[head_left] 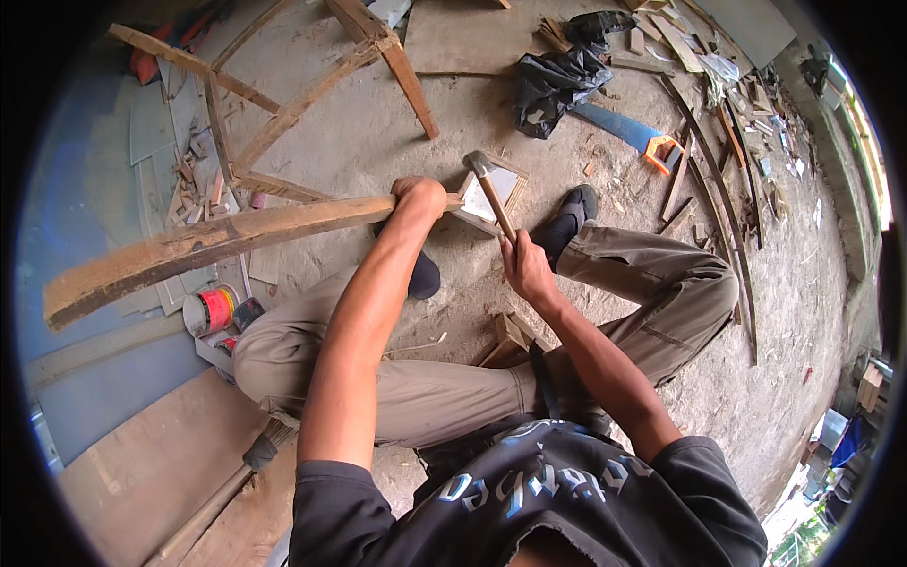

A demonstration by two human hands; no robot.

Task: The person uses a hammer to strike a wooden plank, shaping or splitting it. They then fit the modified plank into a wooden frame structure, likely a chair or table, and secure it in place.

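Observation:
Near the end of a long wooden beam (217, 236), my left hand (420, 198) is closed around the wood. The beam reaches out to the left, and its far end comes close to the camera. My right hand (527, 269) grips a hammer (495, 197) by the lower part of its handle, with the dark head up and away from me. Behind the hammer, between my feet, lies a small wooden frame (516, 189) with a white inside. The beam's held end overlaps its left edge in view; whether they touch I cannot tell.
A wooden frame with legs (312, 118) stands at the far left. A handsaw (619, 126) and a black plastic bag (557, 87) lie on the floor ahead. Long thin strips (723, 208) and wood scraps lie to the right. Paint cans (210, 312) sit by my left knee.

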